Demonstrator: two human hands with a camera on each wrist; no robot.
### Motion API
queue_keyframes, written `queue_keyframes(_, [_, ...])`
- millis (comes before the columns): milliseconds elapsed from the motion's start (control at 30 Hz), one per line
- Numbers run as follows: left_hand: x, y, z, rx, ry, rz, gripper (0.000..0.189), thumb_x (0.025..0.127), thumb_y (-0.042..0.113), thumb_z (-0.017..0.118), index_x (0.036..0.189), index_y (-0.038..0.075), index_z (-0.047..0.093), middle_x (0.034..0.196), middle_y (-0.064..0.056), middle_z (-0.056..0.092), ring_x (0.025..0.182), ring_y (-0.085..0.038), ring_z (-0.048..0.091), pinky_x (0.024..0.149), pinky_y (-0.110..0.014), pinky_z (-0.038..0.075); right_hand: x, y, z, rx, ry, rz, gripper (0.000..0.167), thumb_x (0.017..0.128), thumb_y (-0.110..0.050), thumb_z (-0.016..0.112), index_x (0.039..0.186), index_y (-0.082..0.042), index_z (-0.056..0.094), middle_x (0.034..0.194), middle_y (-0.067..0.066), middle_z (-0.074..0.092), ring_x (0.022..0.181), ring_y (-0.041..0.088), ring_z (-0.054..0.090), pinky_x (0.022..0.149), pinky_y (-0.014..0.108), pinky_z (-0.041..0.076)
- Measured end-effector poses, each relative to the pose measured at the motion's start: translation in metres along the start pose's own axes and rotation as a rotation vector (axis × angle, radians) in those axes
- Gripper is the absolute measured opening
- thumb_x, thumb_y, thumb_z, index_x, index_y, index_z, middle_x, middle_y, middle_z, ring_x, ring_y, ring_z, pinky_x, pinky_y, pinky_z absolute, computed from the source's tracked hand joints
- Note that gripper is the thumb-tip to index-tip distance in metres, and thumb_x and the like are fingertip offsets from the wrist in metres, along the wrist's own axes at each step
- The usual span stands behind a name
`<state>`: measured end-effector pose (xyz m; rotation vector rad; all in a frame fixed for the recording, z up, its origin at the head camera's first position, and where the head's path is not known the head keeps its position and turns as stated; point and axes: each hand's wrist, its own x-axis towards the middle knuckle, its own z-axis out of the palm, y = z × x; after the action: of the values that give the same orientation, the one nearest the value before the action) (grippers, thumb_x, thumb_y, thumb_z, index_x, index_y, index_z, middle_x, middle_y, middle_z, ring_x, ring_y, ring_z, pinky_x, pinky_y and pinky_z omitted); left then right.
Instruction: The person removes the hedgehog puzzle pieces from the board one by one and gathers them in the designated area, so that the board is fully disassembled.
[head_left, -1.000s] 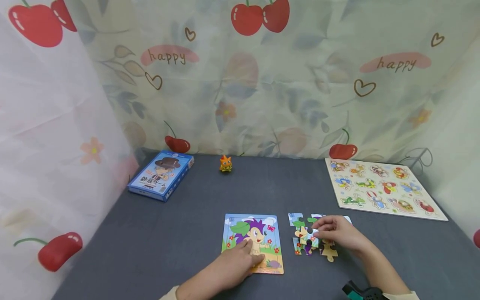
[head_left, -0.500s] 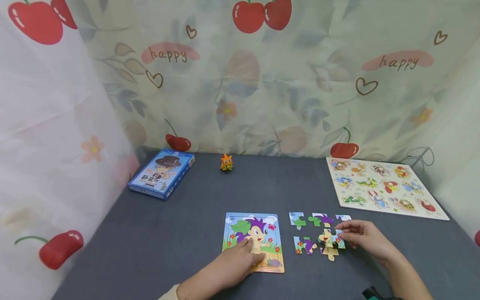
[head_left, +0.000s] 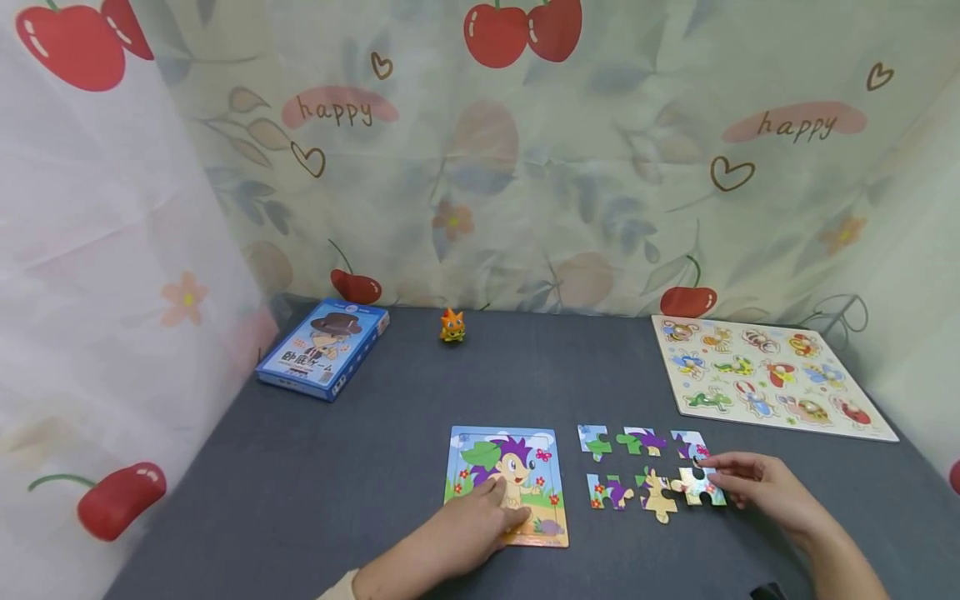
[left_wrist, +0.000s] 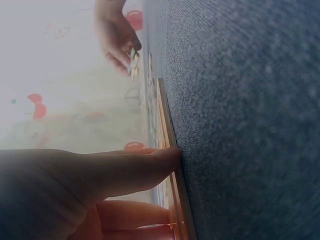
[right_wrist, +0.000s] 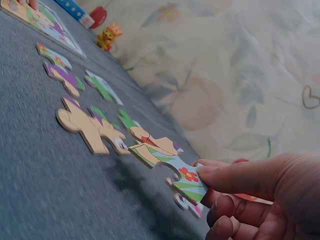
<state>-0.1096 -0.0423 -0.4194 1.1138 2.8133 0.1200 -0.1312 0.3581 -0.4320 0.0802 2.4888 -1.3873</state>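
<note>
My left hand [head_left: 468,527] rests on a square hedgehog puzzle board [head_left: 549,483], thumb and forefinger laid over the picture. In the left wrist view the thumb [left_wrist: 150,167] lies across the board's edge. Over to the right, my right hand [head_left: 776,496] pinches a jigsaw piece [right_wrist: 187,175] by its edge between thumb and fingers. Green grass and a red flower are printed on that piece. It is held above the table, as its shadow in the right wrist view shows. Beside it lie a tan body piece [head_left: 658,497], a purple-and-flower piece [head_left: 611,492] and a top row of pieces [head_left: 641,442].
A blue game box [head_left: 322,350] lies at the back left. Near it stands a small orange toy figure [head_left: 452,326]. A white board of insect pictures [head_left: 772,379] lies at the back right, and a patterned curtain [head_left: 525,208] closes off the rear.
My right hand has carried the pinched piece to the right, from over the left pieces to the right end of the lower row. My left hand has stayed on the board.
</note>
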Motion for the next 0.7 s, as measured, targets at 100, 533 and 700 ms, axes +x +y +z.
queue_keyframes(100, [0.0,0.0,0.0,-0.008,-0.008,-0.003,0.035,0.086,0.028,0.065,0.121,0.032,0.063,0.132,-0.018,0.055,0.124,-0.028,0.051,0.089,-0.036,0.052,-0.002,0.005,-0.005,-0.005,0.008,0.019,0.046,0.092,-0.027,0.058,0.121,0.009,0.054,0.078,-0.005,0.056,0.065,0.009,0.049,0.058,0.028,0.045])
queue_keyframes(533, [0.001,-0.001,0.0,-0.017,-0.024,-0.005,0.036,0.087,0.028,0.064,0.122,0.032,0.062,0.132,-0.016,0.054,0.125,-0.027,0.05,0.09,-0.035,0.051,-0.001,0.016,-0.008,-0.011,0.042,0.105,0.045,0.088,-0.028,0.064,0.115,0.007,0.058,0.077,-0.009,0.064,0.064,0.006,0.05,0.057,0.025,0.046])
queue_keyframes(700, [0.001,-0.001,0.001,-0.019,-0.023,-0.004,0.036,0.087,0.028,0.064,0.122,0.032,0.062,0.132,-0.016,0.054,0.125,-0.027,0.05,0.091,-0.035,0.051,-0.001,0.016,-0.006,-0.031,0.059,0.126,0.043,0.087,-0.028,0.065,0.113,0.006,0.06,0.078,-0.009,0.065,0.063,0.004,0.05,0.057,0.023,0.046])
